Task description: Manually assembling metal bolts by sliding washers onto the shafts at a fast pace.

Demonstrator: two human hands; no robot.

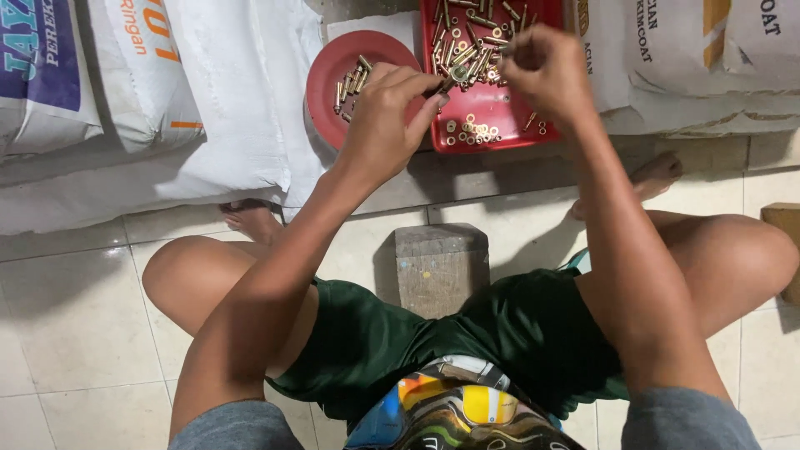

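Note:
A red rectangular tray point(487, 137) holds several brass bolts point(463, 52) and small nuts point(472, 132). To its left a round red plate point(327, 71) carries a few more bolts point(352, 81). My left hand point(387, 121) reaches between plate and tray, its fingers pinched on a small brass piece point(457, 73) at the tray's edge. My right hand point(543, 71) hovers over the tray with fingers pinched on a small brass part; what it grips is mostly hidden.
Large white filled sacks point(167, 92) lie on the left and stacked sacks point(692, 58) on the right, behind the tray. A grey wooden block point(440, 265) stands on the tiled floor between my knees. Another wooden block point(787, 229) is at the right edge.

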